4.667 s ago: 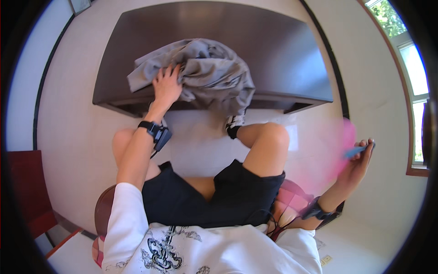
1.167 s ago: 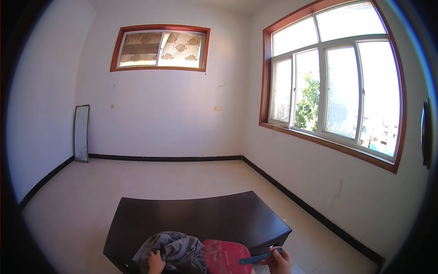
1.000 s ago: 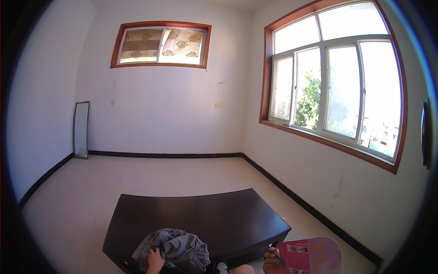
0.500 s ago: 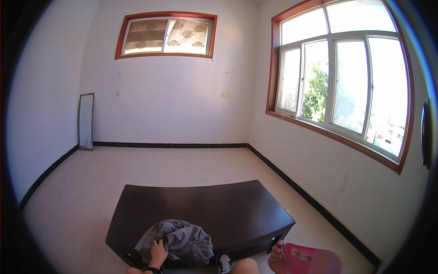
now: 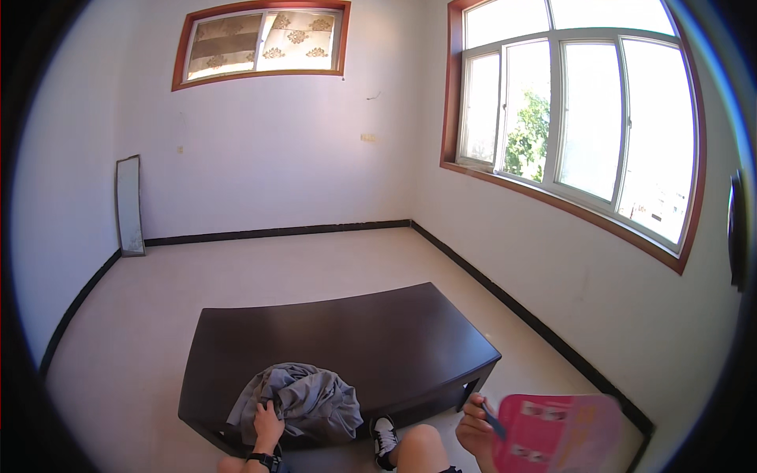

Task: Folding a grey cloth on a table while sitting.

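Note:
A crumpled grey cloth [image 5: 307,398], perhaps a garment, lies bunched on the near edge of a dark brown table [image 5: 355,335], part of it hanging over the front. My left hand [image 5: 269,424] has its fingers curled into the cloth's left side, with a black watch [image 5: 264,459] on that wrist. Off the table's right front corner, my right hand [image 5: 475,430] grips a pink hand fan [image 5: 544,433] by its blue-grey handle. Printed patches cover the fan's blade, whose right edge is blurred.
Below the table's front edge show my knee [image 5: 422,449] and a black-and-white shoe [image 5: 384,437]. A narrow mirror [image 5: 129,206] leans at the far left wall. Pale floor [image 5: 260,268] surrounds the table; a large window [image 5: 576,118] fills the right wall.
The view has tilted down and turned slightly right. My right hand has raised the fan a little and its blade shows larger. The left hand keeps its place on the cloth.

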